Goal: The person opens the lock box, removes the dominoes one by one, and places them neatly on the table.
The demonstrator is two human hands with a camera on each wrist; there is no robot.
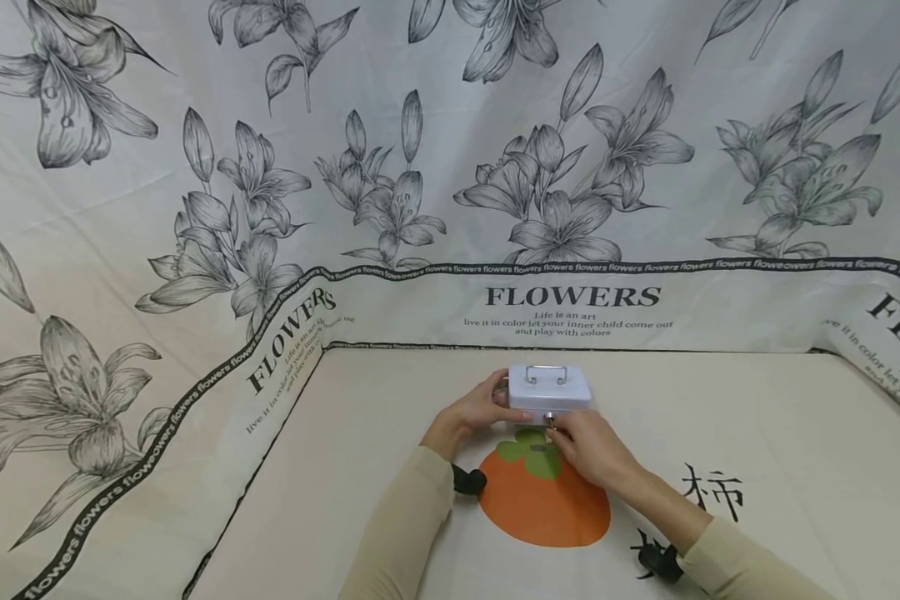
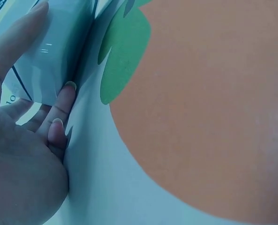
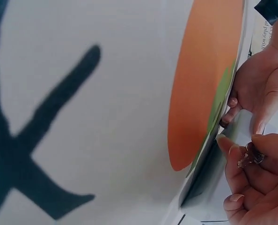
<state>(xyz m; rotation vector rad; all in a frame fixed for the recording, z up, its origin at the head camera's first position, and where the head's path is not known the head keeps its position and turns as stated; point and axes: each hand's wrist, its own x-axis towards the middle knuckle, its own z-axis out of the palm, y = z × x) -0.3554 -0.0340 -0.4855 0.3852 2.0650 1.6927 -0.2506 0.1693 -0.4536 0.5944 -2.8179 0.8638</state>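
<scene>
A small white cash box [image 1: 549,387] with a wire handle [image 1: 547,368] folded on its lid sits on the cloth-covered table, its lock facing me. My left hand [image 1: 480,407] grips the box's left side; in the left wrist view the thumb lies along one face and the fingers [image 2: 59,105] reach round low at the edge. At the front lock, my right hand [image 1: 596,450] pinches a small metal key [image 3: 247,157] between thumb and curled fingers. The key's tip is hidden by the fingers and the lock. The lid is down.
The pale tablecloth [image 1: 330,467] carries a printed orange persimmon [image 1: 547,512] just in front of the box and a black printed character [image 1: 712,492] to the right. A floral curtain [image 1: 390,217] stands behind the table and along its sides.
</scene>
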